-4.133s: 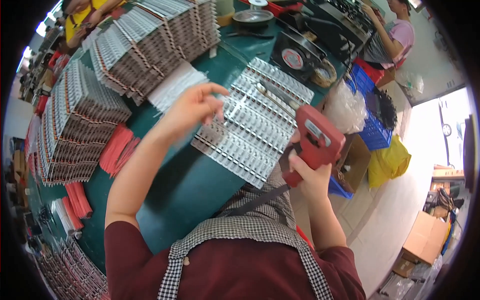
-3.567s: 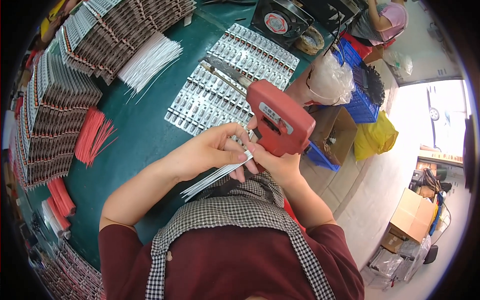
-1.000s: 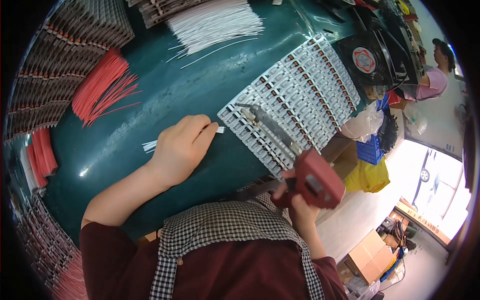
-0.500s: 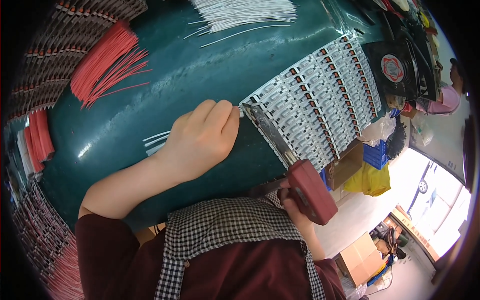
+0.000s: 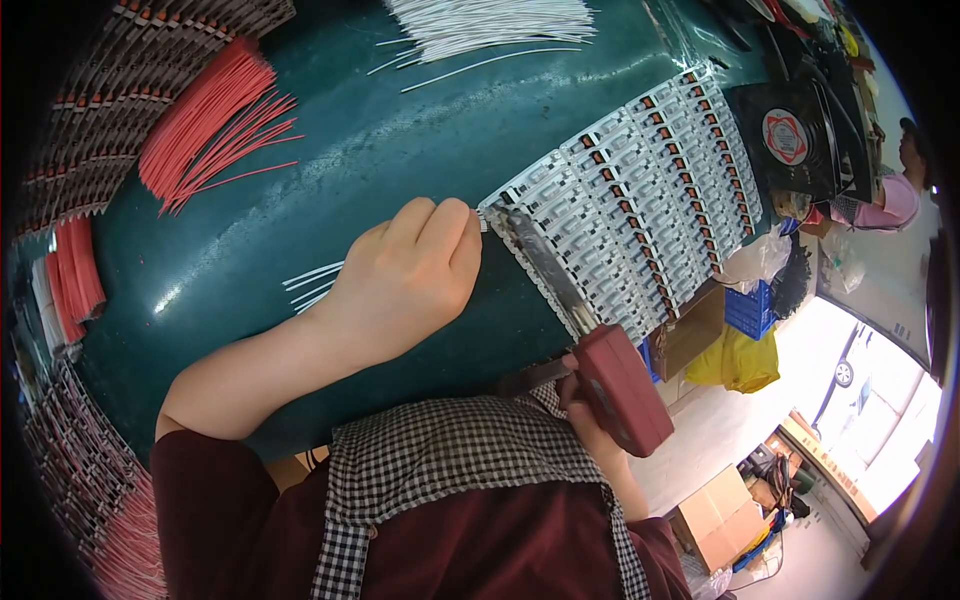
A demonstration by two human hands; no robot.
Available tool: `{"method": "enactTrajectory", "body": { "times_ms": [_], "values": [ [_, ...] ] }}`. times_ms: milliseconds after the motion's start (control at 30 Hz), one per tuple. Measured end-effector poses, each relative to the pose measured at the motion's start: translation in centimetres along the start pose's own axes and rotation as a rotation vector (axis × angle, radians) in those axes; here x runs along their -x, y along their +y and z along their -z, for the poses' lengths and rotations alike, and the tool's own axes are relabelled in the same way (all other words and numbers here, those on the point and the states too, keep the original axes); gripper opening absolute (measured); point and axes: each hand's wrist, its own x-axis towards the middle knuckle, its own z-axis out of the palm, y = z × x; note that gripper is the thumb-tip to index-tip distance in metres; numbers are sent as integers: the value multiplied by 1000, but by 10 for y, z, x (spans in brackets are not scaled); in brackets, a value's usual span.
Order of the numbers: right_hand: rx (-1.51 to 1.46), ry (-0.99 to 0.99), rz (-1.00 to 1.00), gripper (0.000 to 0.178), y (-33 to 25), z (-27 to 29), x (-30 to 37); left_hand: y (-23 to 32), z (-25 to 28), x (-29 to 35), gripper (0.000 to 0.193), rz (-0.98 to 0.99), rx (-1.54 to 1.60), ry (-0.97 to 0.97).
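Note:
My left hand (image 5: 405, 275) is closed in a pinch around several thin white wires (image 5: 315, 283), whose tails stick out beside the wrist. Its fingertips sit at the left corner of a panel of small white switch-like parts (image 5: 630, 195) with dark and orange inserts in rows. My right hand (image 5: 590, 415), partly hidden, is wrapped around the handle of a dark red soldering gun (image 5: 625, 390). The gun's long metal barrel (image 5: 545, 265) runs along the panel's near left edge, its end close to my left fingertips. The wire ends and the exact contact are hidden.
White wires (image 5: 490, 30) lie at the far side of the green tabletop (image 5: 230, 260). Red wires (image 5: 205, 120) and stacked panels (image 5: 120, 90) are on the left. A black fan (image 5: 785, 135) stands right of the panel; beyond it is another person (image 5: 895, 205).
The soldering gun has shifted slightly down. My left hand stays at the panel's corner, and the wire tails beside its wrist have spread a little differently.

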Motion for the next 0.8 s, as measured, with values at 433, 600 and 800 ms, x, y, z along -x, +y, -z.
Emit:
{"method": "enactTrajectory", "body": {
  "times_ms": [433, 600, 800],
  "values": [
    [147, -14, 90, 72, 22, 5, 13, 11, 2, 6, 28, 35, 109, -78],
    [145, -19, 113, 74, 22, 6, 12, 10, 3, 4, 27, 14, 109, -96],
    [188, 47, 204, 72, 6, 0, 3, 8, -4, 1, 16, -23, 67, -28]
  ]
}}
